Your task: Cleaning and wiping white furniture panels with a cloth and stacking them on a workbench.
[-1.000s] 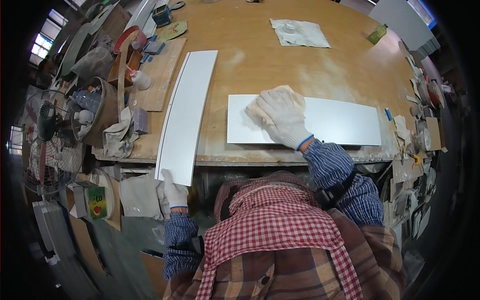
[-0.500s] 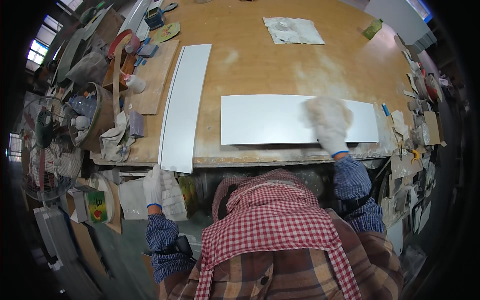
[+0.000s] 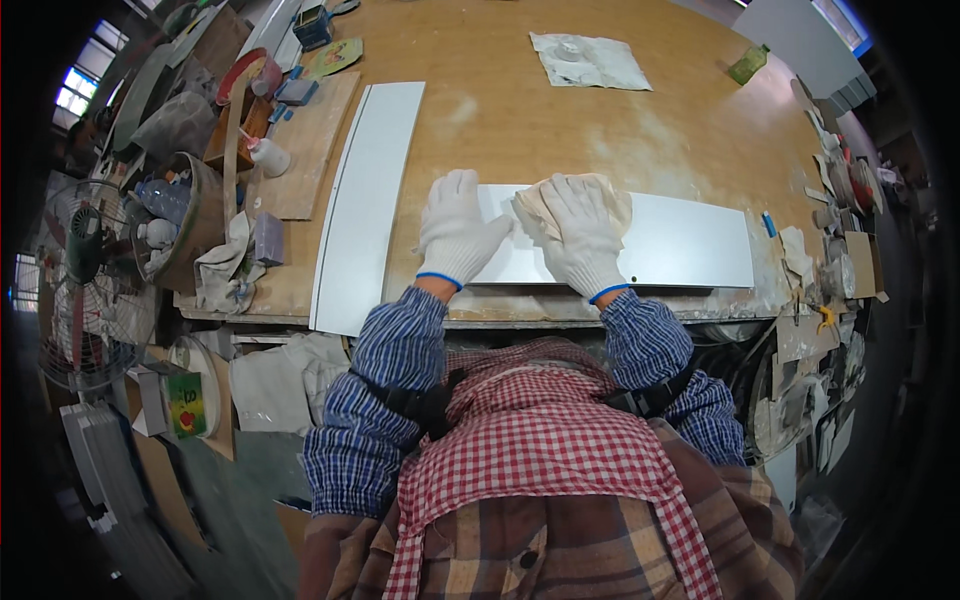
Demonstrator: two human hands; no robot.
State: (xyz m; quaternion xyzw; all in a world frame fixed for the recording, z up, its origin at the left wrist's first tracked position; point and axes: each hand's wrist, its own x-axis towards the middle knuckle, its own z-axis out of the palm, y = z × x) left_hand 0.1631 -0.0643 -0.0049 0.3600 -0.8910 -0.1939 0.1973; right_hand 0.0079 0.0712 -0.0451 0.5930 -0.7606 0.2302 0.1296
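As we examine the bench, we find the white panel (image 3: pixel 690 240) lying flat near the front edge of the wooden worktop (image 3: pixel 490 120), its long side running across in front of the person. We record the right hand (image 3: pixel 582 228), in a white knitted glove, resting on a pale yellow cloth (image 3: pixel 618 205) on the panel's left half. Its fingers lie outstretched over the cloth rather than closed round it; we cannot tell how the hidden underside of the palm bears on it. The left hand (image 3: pixel 458 232), gloved alike, is open and empty, set over the panel's left end with the thumb toward the cloth. We note one small dark hole (image 3: pixel 634 279) at the panel's near edge.

To the left we find a second white panel (image 3: pixel 370 200), laid lengthwise away from the person, its near end reaching slightly past the worktop edge. Beyond it we list a purple block (image 3: pixel 269 240), a white squeeze bottle (image 3: pixel 270 157) and a wooden board (image 3: pixel 312 165).
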